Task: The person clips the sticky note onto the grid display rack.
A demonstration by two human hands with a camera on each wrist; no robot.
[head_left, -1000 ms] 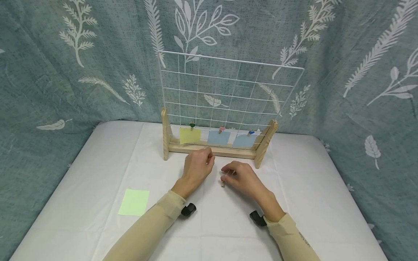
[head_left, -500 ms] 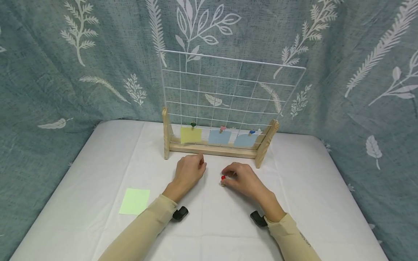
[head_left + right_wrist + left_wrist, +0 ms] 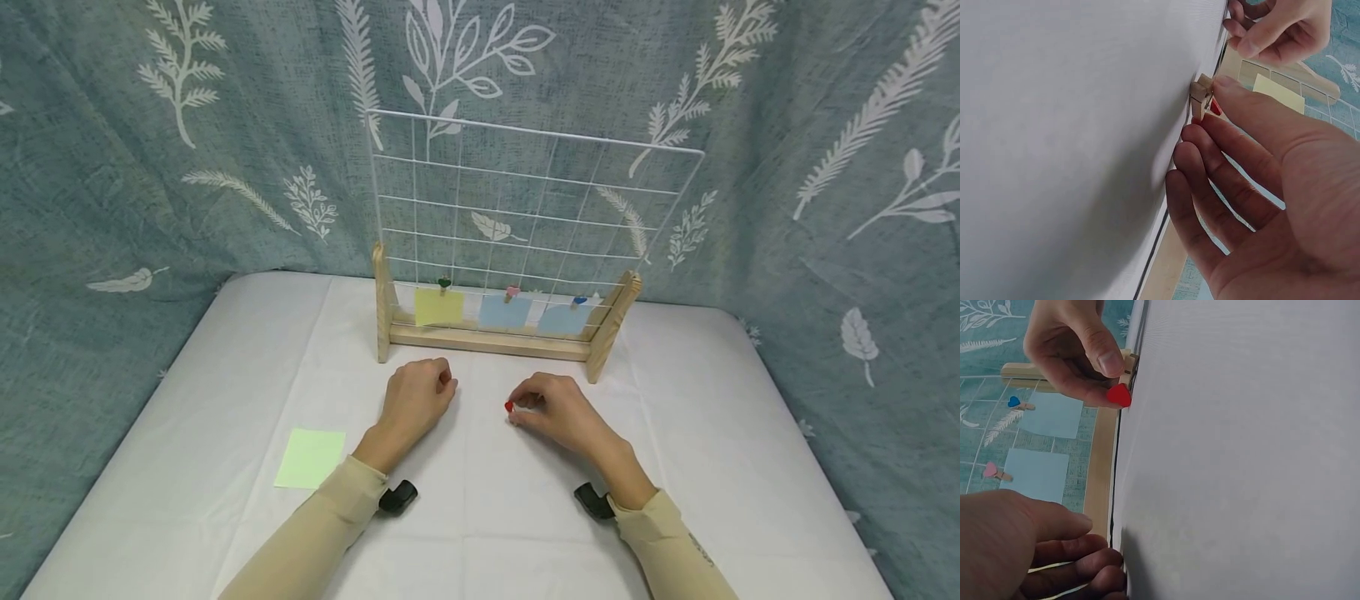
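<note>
Dim wrist views, soft shadows on the white tablecloth (image 3: pixel 1035 125)

Green note (image 3: pixel 309 458), rack (image 3: pixel 487 339) on white tablecloth (image 3: pixel 510 500)

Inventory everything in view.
wooden stand: 1, tan, far side
wire grid: 1, white, in stand
paper note: 1, yellow, grid's left
paper notes: 2, light blue, grid's middle and right
wooden heart clips: 3, green, pink, blue, on notes
wooden heart clip: 1, red, before stand
square paper sheet: 1, light green, left side
cloth-covered table: 1, white, underneath
leaf-print fabric: 1, teal, behind
wrist devices: 2, black, wrists
sleeves: 2, beige, forearms
left hand: 1, before stand
right hand: 1, pinching red clip
</note>
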